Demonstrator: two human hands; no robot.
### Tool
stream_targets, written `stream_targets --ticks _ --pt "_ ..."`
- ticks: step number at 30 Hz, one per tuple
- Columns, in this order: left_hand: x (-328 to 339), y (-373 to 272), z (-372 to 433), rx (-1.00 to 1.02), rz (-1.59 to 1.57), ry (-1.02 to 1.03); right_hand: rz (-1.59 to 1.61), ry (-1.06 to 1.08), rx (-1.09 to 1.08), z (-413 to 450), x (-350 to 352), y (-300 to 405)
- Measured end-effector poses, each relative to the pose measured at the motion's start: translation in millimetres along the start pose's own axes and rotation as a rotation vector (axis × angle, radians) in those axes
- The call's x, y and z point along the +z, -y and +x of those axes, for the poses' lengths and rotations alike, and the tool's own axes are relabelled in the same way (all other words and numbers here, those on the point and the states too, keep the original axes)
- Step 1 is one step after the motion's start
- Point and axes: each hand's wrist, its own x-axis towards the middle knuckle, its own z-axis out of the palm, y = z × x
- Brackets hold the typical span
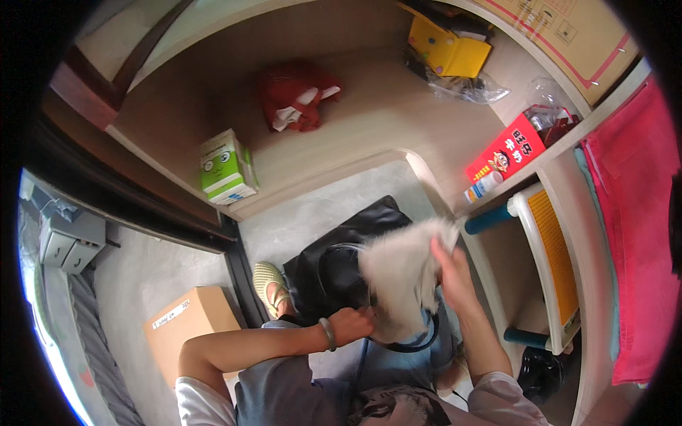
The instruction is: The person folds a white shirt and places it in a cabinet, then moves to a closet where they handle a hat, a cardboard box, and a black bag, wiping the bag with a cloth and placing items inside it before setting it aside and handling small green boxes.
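Observation:
An off-white fluffy piece [402, 277], blurred by motion, is gripped at its right edge by my right hand [453, 274]. It hangs over a black leather-like bag [341, 277] that stands on the floor between my feet. My left hand [351, 325], with a bangle on the wrist, is closed at the bag's near rim, beside a dark looped handle [421, 343]. Its fingertips are partly hidden by the fluffy piece. Another handle loop [322, 266] lies over the bag's left part. What the bag holds is hidden.
Ahead is a wooden shelf [362, 122] with a green-and-white box [226, 173], a red bag [290, 96], a yellow item [447, 50] and a red carton [509, 149]. A folding stool [551, 261] stands at right. A cardboard box [189, 325] sits left, beyond a dark door frame [240, 271].

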Motion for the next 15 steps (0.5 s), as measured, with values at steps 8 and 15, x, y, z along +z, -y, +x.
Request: stream_targets --ticks 8,15 --pt "9 -6 6 -0.054 -0.008 -0.011 -0.912 0.301 -0.528 136 152 -131" --pt "13 -5 -5 -0.074 -0.04 -0.126 -1.099 1.299 -0.916 62 147 -169"
